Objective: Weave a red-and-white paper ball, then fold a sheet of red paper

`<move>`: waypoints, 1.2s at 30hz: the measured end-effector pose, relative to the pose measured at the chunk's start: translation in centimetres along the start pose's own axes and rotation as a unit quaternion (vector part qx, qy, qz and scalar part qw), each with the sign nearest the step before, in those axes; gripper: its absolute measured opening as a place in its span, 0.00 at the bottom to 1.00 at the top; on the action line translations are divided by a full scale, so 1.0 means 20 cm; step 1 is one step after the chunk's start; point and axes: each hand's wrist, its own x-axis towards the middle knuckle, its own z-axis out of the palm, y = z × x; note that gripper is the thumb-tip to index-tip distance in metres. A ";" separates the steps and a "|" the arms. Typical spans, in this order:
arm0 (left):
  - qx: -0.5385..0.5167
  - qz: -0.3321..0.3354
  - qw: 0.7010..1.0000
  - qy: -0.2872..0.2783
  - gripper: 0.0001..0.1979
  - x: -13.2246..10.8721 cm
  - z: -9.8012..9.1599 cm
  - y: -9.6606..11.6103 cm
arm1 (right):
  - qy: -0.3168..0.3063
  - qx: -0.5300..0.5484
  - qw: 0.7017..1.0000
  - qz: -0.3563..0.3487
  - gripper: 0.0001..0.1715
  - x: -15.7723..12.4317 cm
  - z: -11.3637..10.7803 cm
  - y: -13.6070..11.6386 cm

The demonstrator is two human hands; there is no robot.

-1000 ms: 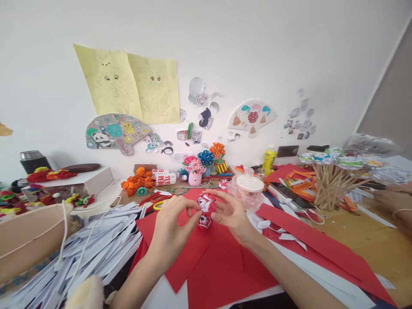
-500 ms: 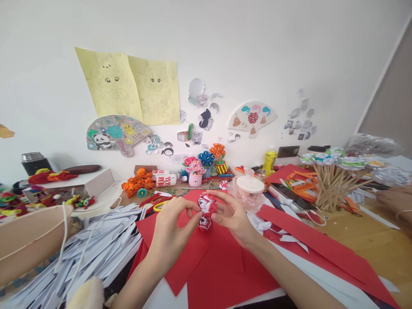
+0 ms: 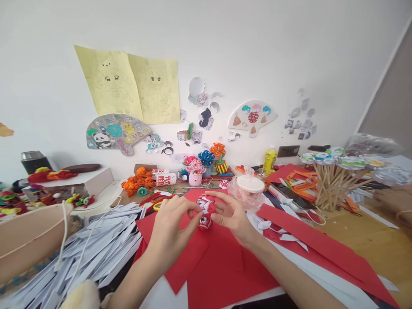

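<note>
Between my two hands is a small folded-paper piece in red and white, shaped like a ball or flower. My left hand pinches its left side with thumb and fingertips. My right hand curls round its right side, fingers over the top and thumb in front. Just below it a second red-and-white folded-paper piece shows in part. Red paper sheets lie under both hands, and the fingers hide some of the held piece.
White paper strips are heaped at left beside a beige basket. A plastic-wrapped lidded cup stands behind my right hand. Scissors lie behind my left. Paper flowers on sticks and another person's hand are at right.
Both hands stay almost in place around the folded-paper piece. It has turned or tilted slightly between the fingers, showing more white on top.
</note>
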 end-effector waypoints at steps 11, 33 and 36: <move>0.145 0.096 0.982 0.072 0.06 -0.04 0.05 0.01 | 0.021 -0.020 1.000 0.005 0.29 0.00 0.02 0.01; 0.248 0.073 0.963 0.078 0.08 -0.06 0.11 0.04 | 0.062 -0.037 0.997 0.012 0.30 -0.01 0.01 0.04; 0.108 -0.018 0.992 0.068 0.06 -0.05 0.10 0.04 | 0.066 -0.041 0.997 0.010 0.29 -0.02 0.00 0.04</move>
